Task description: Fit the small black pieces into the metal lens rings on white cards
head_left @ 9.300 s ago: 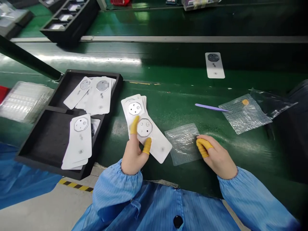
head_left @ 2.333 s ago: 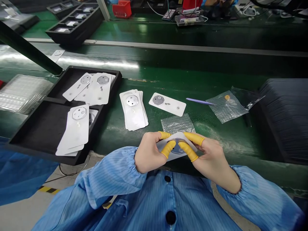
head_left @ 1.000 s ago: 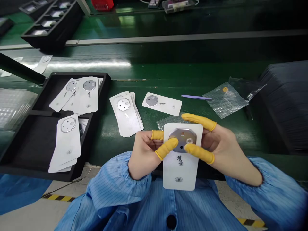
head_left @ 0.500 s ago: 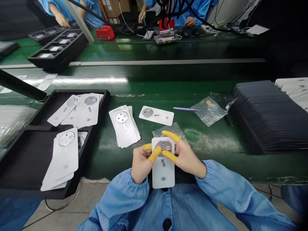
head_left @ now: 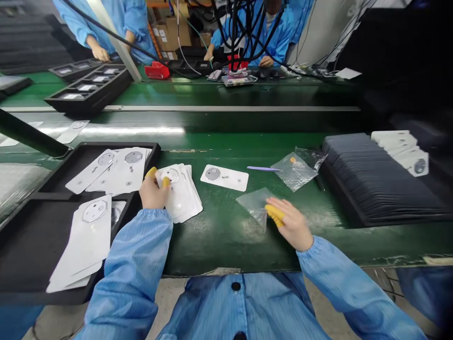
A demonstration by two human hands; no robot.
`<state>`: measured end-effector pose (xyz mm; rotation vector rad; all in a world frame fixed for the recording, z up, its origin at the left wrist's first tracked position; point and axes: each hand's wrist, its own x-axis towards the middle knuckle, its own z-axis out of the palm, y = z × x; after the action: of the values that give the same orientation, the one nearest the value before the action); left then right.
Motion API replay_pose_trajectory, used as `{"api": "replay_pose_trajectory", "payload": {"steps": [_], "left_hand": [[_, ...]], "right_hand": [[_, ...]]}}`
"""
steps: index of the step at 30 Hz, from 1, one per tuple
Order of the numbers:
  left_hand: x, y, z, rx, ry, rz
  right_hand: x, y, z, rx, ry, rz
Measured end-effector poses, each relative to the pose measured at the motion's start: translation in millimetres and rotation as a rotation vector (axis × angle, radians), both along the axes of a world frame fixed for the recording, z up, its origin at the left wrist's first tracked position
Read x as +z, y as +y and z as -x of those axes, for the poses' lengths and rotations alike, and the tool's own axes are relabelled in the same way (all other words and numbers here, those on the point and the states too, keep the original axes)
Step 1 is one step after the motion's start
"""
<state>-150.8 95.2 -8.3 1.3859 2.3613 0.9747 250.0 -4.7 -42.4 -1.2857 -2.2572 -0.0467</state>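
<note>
My left hand (head_left: 155,191), in yellow finger cots, closes on the upper left edge of a white panel (head_left: 177,200) with an octagonal patch and holes. This panel lies on a small fanned stack of similar panels. My right hand (head_left: 289,223), also in yellow finger cots, has its fingers together at the right edge of a crumpled clear plastic film (head_left: 252,202) and seems to pinch it. A single white panel (head_left: 230,179) with a grey octagon lies between the hands. Behind the film are purple tweezers (head_left: 262,168) and a clear bubble bag (head_left: 294,172) bearing an orange dot.
At left, a black tray (head_left: 21,245) holds several white panels (head_left: 85,236). A black rack (head_left: 382,184) of dark upright sheets stands at right, with white panels in it. Across the green bench (head_left: 212,255), co-workers in blue sleeves work near a compartment tray (head_left: 92,97) and hanging cables (head_left: 244,28).
Both hands have parted from the white panel held between them. My left hand went left to the stack, my right hand right to the film. The view has tilted up a little.
</note>
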Motion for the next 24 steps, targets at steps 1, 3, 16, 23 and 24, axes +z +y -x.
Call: {"api": "replay_pose_trajectory", "payload": {"steps": [1, 3, 16, 23, 24], "left_hand": [[-2.5, 1.8, -1.9, -0.001, 0.012, -0.002], [-5.0, 2.3, -7.0, -0.013, 0.043, -0.002], [17.6, -32.1, -26.3, -0.177, 0.183, 0.041], [10.1, -9.8, -211.9, -0.926, 0.373, 0.084], [6.0, -2.2, -235.2, -0.955, 0.38, 0.097]], "right_hand": [[3.0, 8.4, -11.4, -0.083, -0.001, -0.034], [8.1, 30.4, -35.6, -0.256, -0.01, -0.087], [-17.5, 77.1, -70.6, -0.431, -0.109, 0.014], [-17.7, 83.0, -68.2, -0.428, -0.169, 0.075], [-18.1, 84.5, -70.5, -0.442, -0.176, 0.08]]}}
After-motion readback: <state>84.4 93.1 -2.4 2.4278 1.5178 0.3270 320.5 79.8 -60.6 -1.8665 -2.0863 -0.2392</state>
